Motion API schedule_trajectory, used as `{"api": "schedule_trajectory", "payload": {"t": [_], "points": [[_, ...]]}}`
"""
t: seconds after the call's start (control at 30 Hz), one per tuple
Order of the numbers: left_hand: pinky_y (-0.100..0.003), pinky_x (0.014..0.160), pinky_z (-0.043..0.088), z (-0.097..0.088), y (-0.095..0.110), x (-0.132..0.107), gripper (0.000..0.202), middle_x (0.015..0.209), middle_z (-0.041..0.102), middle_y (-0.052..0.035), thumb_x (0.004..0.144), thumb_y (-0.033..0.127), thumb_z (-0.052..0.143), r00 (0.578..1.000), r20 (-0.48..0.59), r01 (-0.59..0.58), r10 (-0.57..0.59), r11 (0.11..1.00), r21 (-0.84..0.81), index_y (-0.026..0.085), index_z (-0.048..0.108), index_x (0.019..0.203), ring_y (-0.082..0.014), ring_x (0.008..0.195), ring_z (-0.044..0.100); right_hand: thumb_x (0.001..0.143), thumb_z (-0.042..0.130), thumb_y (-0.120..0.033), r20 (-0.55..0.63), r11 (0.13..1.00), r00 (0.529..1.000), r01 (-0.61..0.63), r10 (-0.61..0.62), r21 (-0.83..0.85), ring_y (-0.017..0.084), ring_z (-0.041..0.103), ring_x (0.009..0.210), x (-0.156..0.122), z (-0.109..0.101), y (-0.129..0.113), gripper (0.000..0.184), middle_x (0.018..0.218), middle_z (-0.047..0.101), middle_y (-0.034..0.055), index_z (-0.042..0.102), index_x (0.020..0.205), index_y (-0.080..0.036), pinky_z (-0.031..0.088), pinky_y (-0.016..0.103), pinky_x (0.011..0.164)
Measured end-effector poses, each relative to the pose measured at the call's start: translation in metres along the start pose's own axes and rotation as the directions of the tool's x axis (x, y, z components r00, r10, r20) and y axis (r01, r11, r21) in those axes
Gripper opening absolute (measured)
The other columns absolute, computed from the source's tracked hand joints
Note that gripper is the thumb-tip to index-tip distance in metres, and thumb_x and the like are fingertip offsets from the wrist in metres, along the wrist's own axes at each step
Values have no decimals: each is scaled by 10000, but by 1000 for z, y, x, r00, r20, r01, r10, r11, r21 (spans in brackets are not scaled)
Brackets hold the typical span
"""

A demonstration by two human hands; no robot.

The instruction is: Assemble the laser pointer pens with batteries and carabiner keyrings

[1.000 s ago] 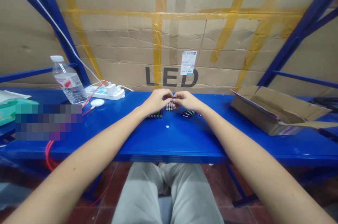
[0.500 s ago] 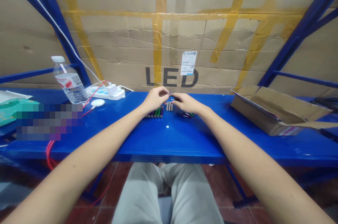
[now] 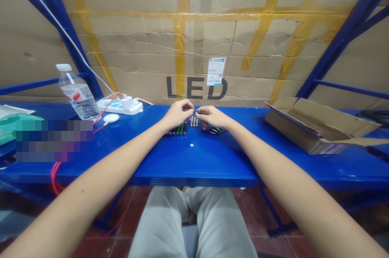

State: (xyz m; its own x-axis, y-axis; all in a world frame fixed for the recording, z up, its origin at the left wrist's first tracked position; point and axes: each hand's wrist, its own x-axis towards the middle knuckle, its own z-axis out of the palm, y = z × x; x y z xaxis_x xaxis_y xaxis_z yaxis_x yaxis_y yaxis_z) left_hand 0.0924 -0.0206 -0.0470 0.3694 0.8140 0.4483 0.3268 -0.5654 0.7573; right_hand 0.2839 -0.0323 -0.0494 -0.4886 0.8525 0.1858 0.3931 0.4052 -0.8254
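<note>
My left hand [image 3: 178, 114] and my right hand [image 3: 214, 116] meet over the back of the blue table, fingertips almost together. Between them is a small, dark, slender piece [image 3: 197, 112] with a shiny edge; its kind is too small to make out. Both hands pinch at it. Below my left hand lies a row of slim purple and green metallic tubes [image 3: 178, 129], side by side. Small silver round pieces [image 3: 194, 122] stand in a tight block between the hands. Under my right hand is a loose pile of shiny purple and green pieces [image 3: 215, 130], partly covered by it.
An open cardboard box [image 3: 316, 128] sits at the right. To the left are a water bottle [image 3: 79, 96], a white power strip [image 3: 117, 106] with cables, a white round disc [image 3: 111, 118] and a green packet [image 3: 24, 124]. A large taped carton [image 3: 136, 55] stands behind the blue table [image 3: 194, 165].
My right hand's fingers have shifted around the small dark piece, and some now reach lower towards the silver pieces. My left hand stays almost the same. The view has shifted slightly.
</note>
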Motion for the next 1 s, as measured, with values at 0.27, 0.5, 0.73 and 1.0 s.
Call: {"api": "schedule_trajectory", "payload": {"t": [0.27,0.5,0.73,1.0], "points": [[-258,587,474,-1,2,0,27,628,657,5,797,191,608,1000,17,-23,23,1000,12,170,595,807,-148,611,636,868,669,-345,-44,987,999,-8,16,160,86,414,448,-3,-1,-8,199,550,441,-54,641,848,-150,376,244,449],[-267,614,486,-2,-1,1,56,635,670,-2,799,221,624,999,23,-42,42,999,4,170,600,801,-151,621,644,833,698,-316,-61,969,998,0,15,247,81,348,472,-2,0,-4,171,533,364,-66,643,807,-157,326,236,449],[-269,627,488,-2,-1,1,77,641,672,-5,805,241,624,998,23,-65,64,998,2,167,600,798,-155,643,648,790,707,-272,-72,932,997,-4,32,363,82,260,505,-1,1,-4,130,542,302,-75,655,816,-156,259,234,449],[-267,651,483,2,0,0,64,643,670,2,808,226,623,995,-14,-94,94,995,29,166,610,790,-143,636,639,843,606,-250,-133,980,991,15,12,198,92,328,488,-1,1,-7,118,531,357,-62,662,844,-146,305,248,483]]}}
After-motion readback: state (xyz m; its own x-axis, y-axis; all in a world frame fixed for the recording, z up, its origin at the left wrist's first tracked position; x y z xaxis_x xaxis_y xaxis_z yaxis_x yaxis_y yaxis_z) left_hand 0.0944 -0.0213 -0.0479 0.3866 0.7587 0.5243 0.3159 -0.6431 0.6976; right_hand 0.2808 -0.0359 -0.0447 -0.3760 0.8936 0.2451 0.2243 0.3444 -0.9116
